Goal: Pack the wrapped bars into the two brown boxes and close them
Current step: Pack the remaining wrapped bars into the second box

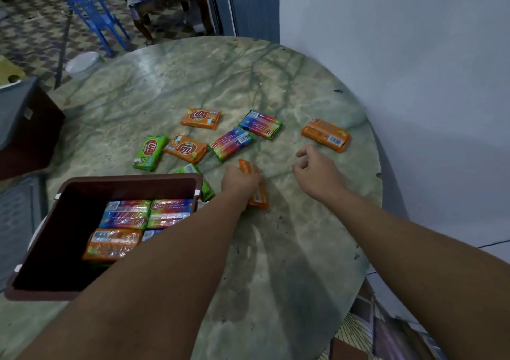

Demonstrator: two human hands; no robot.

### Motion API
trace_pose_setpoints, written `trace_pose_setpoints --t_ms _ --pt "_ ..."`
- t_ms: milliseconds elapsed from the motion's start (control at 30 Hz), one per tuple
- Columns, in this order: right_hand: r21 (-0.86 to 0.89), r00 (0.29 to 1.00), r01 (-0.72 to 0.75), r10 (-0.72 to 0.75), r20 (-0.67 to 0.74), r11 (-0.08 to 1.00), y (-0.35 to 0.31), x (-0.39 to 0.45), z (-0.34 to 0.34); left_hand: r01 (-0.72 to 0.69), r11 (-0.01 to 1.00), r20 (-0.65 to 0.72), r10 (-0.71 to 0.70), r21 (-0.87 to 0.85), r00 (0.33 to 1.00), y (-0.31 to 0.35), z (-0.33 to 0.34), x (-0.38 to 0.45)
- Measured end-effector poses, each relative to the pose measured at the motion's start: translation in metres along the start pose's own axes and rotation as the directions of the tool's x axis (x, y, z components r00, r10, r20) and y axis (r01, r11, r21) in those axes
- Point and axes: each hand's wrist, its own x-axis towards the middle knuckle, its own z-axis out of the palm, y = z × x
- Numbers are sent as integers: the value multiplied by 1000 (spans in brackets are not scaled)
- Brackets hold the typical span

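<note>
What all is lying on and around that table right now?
loose orange bars: three, orange, on the table
loose rainbow bars: two, multicoloured, mid-table
loose green bars: two, green, one partly behind the box
brown box: one, open, left edge, bars inside
table: one, round, greenish marble
blue chair: one, on the floor beyond
left hand: grips an orange bar
right hand: empty, fingers loosely curled, near the far-right orange bar

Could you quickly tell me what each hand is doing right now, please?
Left hand: grips an orange wrapped bar just above the table.
Right hand: open, fingers loosely curled, holding nothing.
</note>
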Motion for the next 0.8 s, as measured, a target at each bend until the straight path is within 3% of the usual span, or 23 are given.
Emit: trace_pose_setpoints --t_ms 167,433,533,667,800 --pt "-64 997 50 -53 -49 997 -1 18 0 -136 988 39 139 -78 989 21 16 -9" --pt "-368 989 3 -58 -138 930 -1 49 -15 -237 968 128 246 -80 961 42 14 -17" --pt "-454 998 -7 -23 -61 891 -1 59 -22 -247 965 152 257 -85 954 43 14 -18" --pt "-504 985 -62 134 108 861 3 72 -23 -237 968 182 248 -78 952 45 11 -18" --pt "-535 987 -69 135 85 842 8 69 -21 -234 970 187 243 -71 952 45 9 -17"
